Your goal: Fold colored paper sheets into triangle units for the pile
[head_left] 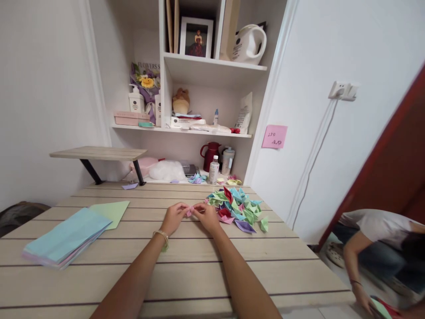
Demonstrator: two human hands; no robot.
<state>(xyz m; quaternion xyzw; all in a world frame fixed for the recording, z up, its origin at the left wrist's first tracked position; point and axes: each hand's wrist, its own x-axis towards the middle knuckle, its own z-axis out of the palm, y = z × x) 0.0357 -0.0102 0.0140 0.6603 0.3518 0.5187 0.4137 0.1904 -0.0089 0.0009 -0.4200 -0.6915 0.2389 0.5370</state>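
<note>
A small piece of folded pink paper [189, 213] is pinched between both hands above the middle of the table. My left hand [175, 217], with a bracelet at the wrist, closes its fingertips on the paper's left side. On the other side my right hand [206, 216] grips it the same way; the fingers partly hide its shape. Just right of my right hand lies a heap of folded paper boats [245, 206] in green, blue, red, pink and purple. Further left rests a stack of coloured paper sheets [68, 235], blue on top, beside a green sheet [113, 212].
A small raised shelf [99, 153] stands at the table's back left. Behind the table, a bottle [214, 170], a red jug [210, 156] and a plastic bag [168, 171] stand below wall shelves. A person [375, 248] crouches at the right, beyond the table edge.
</note>
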